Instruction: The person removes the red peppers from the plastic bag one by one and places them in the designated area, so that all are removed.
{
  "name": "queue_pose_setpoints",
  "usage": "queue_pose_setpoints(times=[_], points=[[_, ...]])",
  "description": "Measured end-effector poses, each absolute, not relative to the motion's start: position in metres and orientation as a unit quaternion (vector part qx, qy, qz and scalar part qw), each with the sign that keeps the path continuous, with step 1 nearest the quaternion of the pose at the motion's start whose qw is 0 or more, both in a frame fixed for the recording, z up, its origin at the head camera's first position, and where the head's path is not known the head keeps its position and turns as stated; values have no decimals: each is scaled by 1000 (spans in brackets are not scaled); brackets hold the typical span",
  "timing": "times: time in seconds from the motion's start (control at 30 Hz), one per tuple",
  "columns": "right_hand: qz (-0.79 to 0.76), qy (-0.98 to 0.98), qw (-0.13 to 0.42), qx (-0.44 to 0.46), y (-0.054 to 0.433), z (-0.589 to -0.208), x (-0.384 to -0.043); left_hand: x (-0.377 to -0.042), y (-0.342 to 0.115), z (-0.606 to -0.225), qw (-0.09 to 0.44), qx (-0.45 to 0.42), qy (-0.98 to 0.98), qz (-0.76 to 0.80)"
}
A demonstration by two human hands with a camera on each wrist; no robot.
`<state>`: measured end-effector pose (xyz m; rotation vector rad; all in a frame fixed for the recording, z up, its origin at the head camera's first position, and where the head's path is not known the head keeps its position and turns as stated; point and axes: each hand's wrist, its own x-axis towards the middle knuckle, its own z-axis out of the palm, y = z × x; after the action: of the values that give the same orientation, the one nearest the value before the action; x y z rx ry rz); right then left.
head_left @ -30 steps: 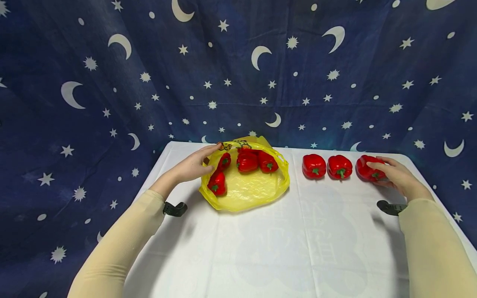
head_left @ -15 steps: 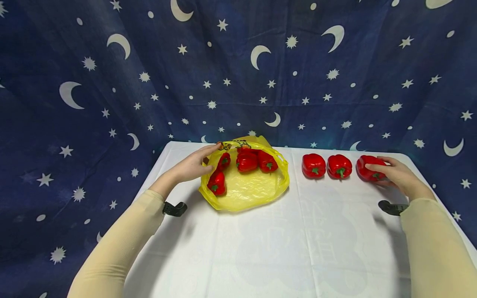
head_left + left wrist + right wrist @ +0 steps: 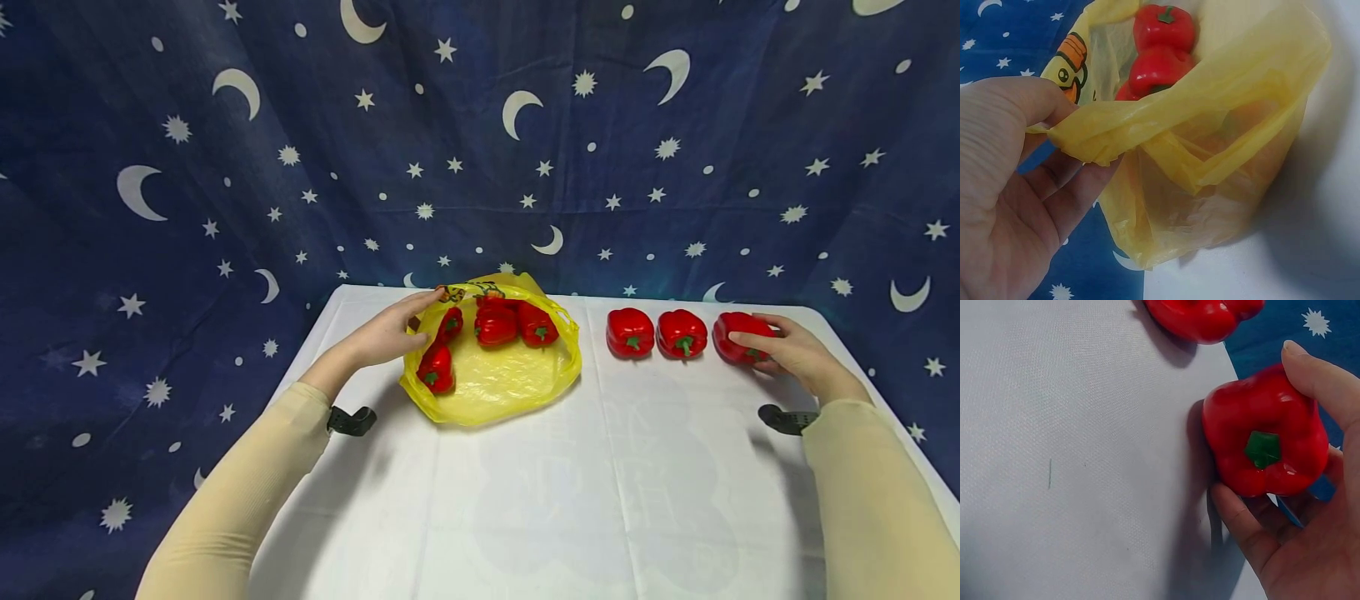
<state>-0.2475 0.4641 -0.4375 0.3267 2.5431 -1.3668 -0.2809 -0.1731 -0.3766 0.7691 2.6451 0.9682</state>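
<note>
My left hand [image 3: 384, 335] pinches the left rim of a yellow plastic bag [image 3: 510, 385], thumb and fingers folding its edge in the left wrist view. The bag lies with its mouth gaping towards me. Several red bell peppers [image 3: 497, 326] with green stems are inside it, along the back and left side. At the far right, my right hand [image 3: 801, 357] grips another red bell pepper [image 3: 1235, 415]. Its thumb lies on top and the fingers reach round the side and beneath, with the green stem facing the wrist camera. That pepper is close over the white tablecloth [image 3: 1072, 506].
Two more red bell peppers, one in the middle [image 3: 682, 335] and one to its left [image 3: 631, 333], stand in a row between the bag and my right hand. Behind the table hangs a dark blue curtain [image 3: 480, 125] with moons and stars.
My right hand's thumb has shifted slightly left over the pepper, and that pepper has edged a little left. The left hand and the bag have stayed in place.
</note>
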Motion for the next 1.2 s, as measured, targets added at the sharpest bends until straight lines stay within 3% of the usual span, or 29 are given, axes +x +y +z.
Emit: queue_pose_setpoints(times=[1.03, 1.2], points=[[-476, 857, 147, 131, 465, -428, -245, -280, -173, -376, 113, 261, 902, 325], [-477, 861, 110, 141, 469, -418, -240, -281, -174, -375, 112, 263, 902, 323]])
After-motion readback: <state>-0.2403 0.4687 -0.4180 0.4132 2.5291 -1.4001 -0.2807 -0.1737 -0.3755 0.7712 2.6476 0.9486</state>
